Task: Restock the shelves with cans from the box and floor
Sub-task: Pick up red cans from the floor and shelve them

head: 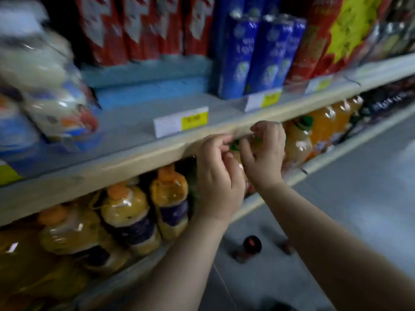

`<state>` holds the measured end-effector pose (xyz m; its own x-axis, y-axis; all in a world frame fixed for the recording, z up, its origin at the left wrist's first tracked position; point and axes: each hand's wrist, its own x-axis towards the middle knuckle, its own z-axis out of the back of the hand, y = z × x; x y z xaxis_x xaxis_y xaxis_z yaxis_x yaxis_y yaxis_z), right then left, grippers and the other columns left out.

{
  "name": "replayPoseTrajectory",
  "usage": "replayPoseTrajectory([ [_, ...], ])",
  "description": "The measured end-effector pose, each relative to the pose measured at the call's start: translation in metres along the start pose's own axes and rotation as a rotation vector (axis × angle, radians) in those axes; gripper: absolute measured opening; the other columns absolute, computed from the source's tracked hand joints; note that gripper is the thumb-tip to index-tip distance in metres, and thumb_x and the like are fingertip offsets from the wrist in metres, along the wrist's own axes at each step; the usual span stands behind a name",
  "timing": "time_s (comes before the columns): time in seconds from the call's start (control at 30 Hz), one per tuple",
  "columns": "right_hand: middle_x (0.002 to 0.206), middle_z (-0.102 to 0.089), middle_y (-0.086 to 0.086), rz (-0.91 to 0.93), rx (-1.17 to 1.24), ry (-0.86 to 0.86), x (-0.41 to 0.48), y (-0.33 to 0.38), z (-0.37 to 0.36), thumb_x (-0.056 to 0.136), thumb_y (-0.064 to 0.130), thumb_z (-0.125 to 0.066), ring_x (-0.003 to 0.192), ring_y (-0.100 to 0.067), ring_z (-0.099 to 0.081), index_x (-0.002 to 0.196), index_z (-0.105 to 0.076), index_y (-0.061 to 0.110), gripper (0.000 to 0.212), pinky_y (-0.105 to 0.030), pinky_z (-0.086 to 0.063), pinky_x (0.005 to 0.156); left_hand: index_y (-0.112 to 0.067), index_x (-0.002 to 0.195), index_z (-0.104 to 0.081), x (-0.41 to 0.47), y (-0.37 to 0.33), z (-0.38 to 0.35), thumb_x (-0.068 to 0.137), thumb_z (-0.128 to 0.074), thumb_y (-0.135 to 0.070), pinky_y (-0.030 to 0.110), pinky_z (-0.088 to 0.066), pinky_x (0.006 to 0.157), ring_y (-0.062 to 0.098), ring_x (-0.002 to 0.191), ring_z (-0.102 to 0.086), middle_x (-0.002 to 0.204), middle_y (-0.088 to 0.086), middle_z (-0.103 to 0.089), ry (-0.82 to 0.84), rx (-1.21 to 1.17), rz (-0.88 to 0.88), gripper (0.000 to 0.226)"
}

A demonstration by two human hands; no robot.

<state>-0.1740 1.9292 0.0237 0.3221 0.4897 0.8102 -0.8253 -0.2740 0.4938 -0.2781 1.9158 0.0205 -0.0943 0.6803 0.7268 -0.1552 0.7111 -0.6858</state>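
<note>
Both bare forearms reaching up and forward side by side, left hand (216, 176) back to camera, fingers (221, 140) curled (grip unclear in blur), right hand (266, 156) just beside it, fingers curled round a bottle (253, 145) top

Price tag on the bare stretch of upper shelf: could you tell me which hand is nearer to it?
Left. The left hand sits just below and right of the price tag, at the shelf edge; the right hand is farther right, gripping a green-capped bottle.
</note>
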Motion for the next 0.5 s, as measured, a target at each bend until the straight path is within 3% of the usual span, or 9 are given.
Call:
replayPoseTrajectory([
  [0.07,0.090,-0.043,0.005,-0.095,-0.098,0.076,-0.031,-0.034,0.023,0.076,0.014,-0.053,0.084,-0.019,-0.044,0.092,-0.045,0.018,0.019,-0.025,-0.032,0.073,-0.007,0.111,-0.051,-0.046,0.021,-0.019,0.080,-0.044,-0.011,0.033,-0.046,0.086,0.026,0.095,-0.056,0.107,0.005,-0.052,0.132,0.011,0.287,0.032],
  [0.13,0.091,-0.047,-0.001,-0.286,-0.231,0.258,-0.064,-0.070,0.050,0.076,0.013,-0.056,0.087,-0.023,-0.047,0.096,-0.051,0.011,0.021,-0.027,-0.036,0.074,-0.008,0.120,-0.048,-0.095,0.043,-0.039,0.082,-0.052,-0.012,0.038,-0.044,0.095,0.029,0.110,-0.054,0.122,0.011,-0.051,0.401,0.062,0.666,0.039],
  [0.17,0.096,-0.051,-0.006,-0.397,-0.317,0.372,-0.081,-0.089,0.064,0.077,0.012,-0.059,0.091,-0.027,-0.050,0.101,-0.054,0.007,0.025,-0.032,-0.040,0.076,-0.008,0.124,-0.046,-0.117,0.051,-0.047,0.082,-0.056,-0.011,0.037,-0.041,0.098,0.030,0.116,-0.050,0.128,0.013,-0.047,0.558,0.140,0.774,0.044],
  [0.27,0.116,-0.052,-0.011,-0.746,-0.516,0.570,-0.124,-0.131,0.111,0.080,0.014,-0.064,0.105,-0.029,-0.054,0.116,-0.054,0.011,0.037,-0.046,-0.046,0.090,-0.011,0.131,-0.040,-0.165,0.069,-0.062,0.080,-0.061,-0.015,0.038,-0.040,0.100,0.032,0.123,-0.044,0.135,0.013,-0.040,0.872,0.234,0.855,0.056],
  [0.33,0.120,-0.052,-0.010,-0.930,-0.568,0.565,-0.142,-0.146,0.138,0.081,0.018,-0.066,0.108,-0.029,-0.054,0.119,-0.052,0.015,0.041,-0.043,-0.046,0.090,-0.013,0.134,-0.036,-0.181,0.081,-0.066,0.079,-0.060,-0.015,0.042,-0.041,0.101,0.032,0.124,-0.044,0.138,0.012,-0.037,0.976,0.249,0.900,0.060],
  [0.43,0.122,-0.056,-0.013,-1.211,-0.581,0.609,-0.165,-0.165,0.165,0.084,0.021,-0.068,0.097,-0.026,-0.055,0.127,-0.048,0.013,0.048,-0.025,-0.041,0.071,-0.014,0.143,-0.024,-0.204,0.105,-0.064,0.078,-0.065,-0.015,0.038,-0.034,0.108,0.029,0.134,-0.034,0.147,0.011,-0.030,1.120,0.346,0.946,0.076],
  [0.5,0.126,-0.055,-0.015,-1.392,-0.511,0.593,-0.180,-0.178,0.173,0.084,0.021,-0.070,0.089,-0.024,-0.053,0.132,-0.044,0.012,0.056,-0.025,-0.040,0.064,-0.014,0.146,-0.018,-0.219,0.114,-0.060,0.077,-0.070,-0.020,0.039,-0.033,0.109,0.030,0.136,-0.032,0.149,0.011,-0.029,1.178,0.376,0.962,0.086],
])
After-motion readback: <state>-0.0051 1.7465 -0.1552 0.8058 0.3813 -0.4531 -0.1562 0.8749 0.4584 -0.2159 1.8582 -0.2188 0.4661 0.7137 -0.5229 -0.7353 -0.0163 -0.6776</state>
